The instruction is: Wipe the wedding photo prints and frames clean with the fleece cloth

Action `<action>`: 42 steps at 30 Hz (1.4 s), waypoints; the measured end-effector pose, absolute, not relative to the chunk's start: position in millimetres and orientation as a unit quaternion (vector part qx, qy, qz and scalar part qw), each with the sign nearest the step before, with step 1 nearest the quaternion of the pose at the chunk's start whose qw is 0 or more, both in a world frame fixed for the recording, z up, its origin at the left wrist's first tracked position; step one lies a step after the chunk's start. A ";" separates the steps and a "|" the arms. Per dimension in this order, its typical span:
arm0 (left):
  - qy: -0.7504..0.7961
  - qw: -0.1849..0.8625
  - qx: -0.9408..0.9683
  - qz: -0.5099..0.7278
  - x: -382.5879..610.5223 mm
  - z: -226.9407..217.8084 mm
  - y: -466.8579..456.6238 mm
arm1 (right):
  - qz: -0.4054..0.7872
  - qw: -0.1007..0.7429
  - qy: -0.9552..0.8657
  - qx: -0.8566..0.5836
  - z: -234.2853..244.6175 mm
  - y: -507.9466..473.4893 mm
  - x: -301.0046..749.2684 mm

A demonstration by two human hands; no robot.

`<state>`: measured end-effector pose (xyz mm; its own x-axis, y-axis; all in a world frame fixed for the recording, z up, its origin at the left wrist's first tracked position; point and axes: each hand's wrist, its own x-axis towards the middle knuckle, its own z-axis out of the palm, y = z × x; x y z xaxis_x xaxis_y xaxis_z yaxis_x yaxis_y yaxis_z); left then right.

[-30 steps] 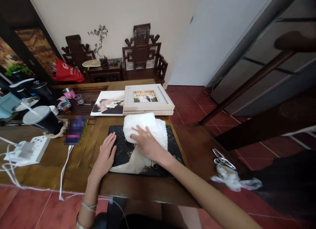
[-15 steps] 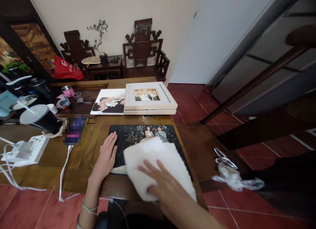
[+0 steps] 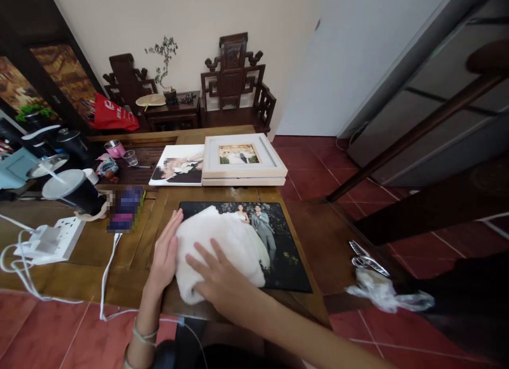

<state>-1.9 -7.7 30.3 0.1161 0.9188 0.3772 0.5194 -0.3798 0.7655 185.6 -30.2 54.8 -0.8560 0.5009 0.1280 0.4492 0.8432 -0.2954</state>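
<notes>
A dark photo panel (image 3: pixel 290 263) showing a couple lies flat near the table's front edge. My right hand (image 3: pixel 222 284) presses a white fluffy cloth (image 3: pixel 234 236) onto its left part, fingers spread over the cloth and thumb at its near fold. Much of the panel's left side is hidden under the cloth. Against the panel's left edge rests my left hand (image 3: pixel 165 252), its fingers stretched out and close together, touching the edge beside the cloth.
Behind the panel are stacked pale frames (image 3: pixel 244 173) and a white-edged photo print (image 3: pixel 178 165). To the left are a phone (image 3: pixel 126 209), a lidded cup (image 3: pixel 73 191), a power strip (image 3: pixel 67 239) and white cables. Scissors (image 3: pixel 368 260) and a plastic bag (image 3: pixel 382 292) lie on the right.
My right hand has slid the cloth leftward across the panel, uncovering its right part and the couple. My left hand stays at the left edge, shifted slightly outward.
</notes>
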 end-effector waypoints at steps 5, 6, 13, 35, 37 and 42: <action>0.529 0.235 0.729 0.365 -1.2 22.3 -7.2 | 0.231 0.094 -0.930 -0.270 56.0 -51.2 241.1; 0.539 0.232 0.732 0.346 -0.9 20.5 -6.6 | 0.233 0.097 -0.920 -0.301 55.0 -50.5 252.0; 0.547 0.192 0.753 0.312 -0.2 13.3 -1.5 | 0.191 0.118 -0.868 -0.443 54.1 6.8 254.0; 0.542 0.187 0.753 0.322 -0.1 14.3 0.3 | 0.139 0.216 -0.839 -0.480 35.0 44.8 329.9; 0.543 0.186 0.754 0.319 -0.1 14.1 0.4 | 0.117 0.205 -0.850 -0.470 30.2 20.4 332.5; 0.547 0.184 0.755 0.313 0.3 14.2 -0.1 | 0.136 0.196 -0.894 -0.379 39.7 -71.7 310.0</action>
<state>0.3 -0.1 14.2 0.2062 0.9401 0.2713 0.7102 -0.3345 0.6195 310.0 -71.7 39.7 -0.6359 0.7310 0.2475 0.6241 0.6757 -0.3923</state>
